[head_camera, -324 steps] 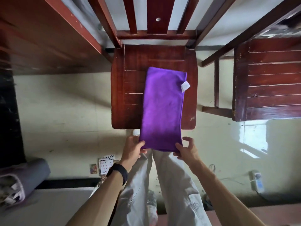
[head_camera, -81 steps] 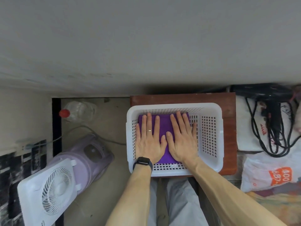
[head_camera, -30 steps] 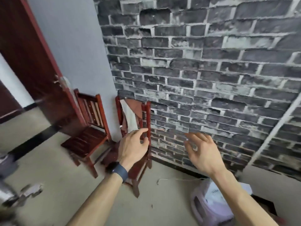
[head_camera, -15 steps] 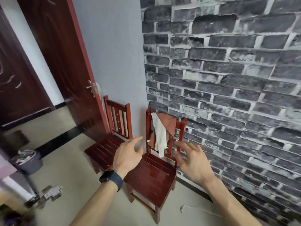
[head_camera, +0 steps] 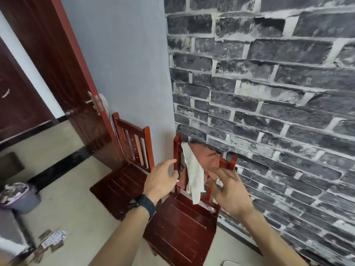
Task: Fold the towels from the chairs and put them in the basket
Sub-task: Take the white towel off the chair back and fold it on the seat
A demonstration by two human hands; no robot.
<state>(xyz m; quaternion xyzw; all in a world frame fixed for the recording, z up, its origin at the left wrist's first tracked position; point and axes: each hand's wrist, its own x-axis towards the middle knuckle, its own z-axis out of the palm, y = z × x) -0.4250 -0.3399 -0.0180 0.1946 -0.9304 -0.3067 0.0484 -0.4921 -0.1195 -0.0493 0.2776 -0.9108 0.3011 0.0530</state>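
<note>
Towels: 2, both draped over the backrest of the towel chair [head_camera: 182, 227], a red-brown wooden one; white towel [head_camera: 193, 175] in front, rust towel [head_camera: 206, 160] behind it.
Hidden: the chair's back slats are mostly covered by cloth. Rust towel's lower R part is behind the right hand [head_camera: 228, 191], so its full shape is unclear. Chair's front edge is cut off by the forearms and the frame bottom.
Hard to read: bin [head_camera: 19, 196] and scattered cards [head_camera: 54, 237], far L of towel chair on the floor, are motion-blurred; bin contents unclear. Pale object [head_camera: 230, 263] below the chair is cut by the frame edge, can't ID.
White towel look: narrow strip, hangs at a slant from the top rail, faint speckle, lower end over the seat's rear.
Rust towel look: bunched, wrinkled, unfolded, spread along the top rail.
Left hand [head_camera: 161, 181]: empty, fingers loosely spread, by the chair's L back post; touching or not, can't tell. Watch [head_camera: 146, 205] on the wrist.
Right hand: empty, fingers spread, in front of the backrest's R side, just R of white towel.
Nearby: second chair [head_camera: 123, 185] just L of towel chair, bare; brick wall [head_camera: 278, 112] behind and R; door [head_camera: 63, 73] further L.
</note>
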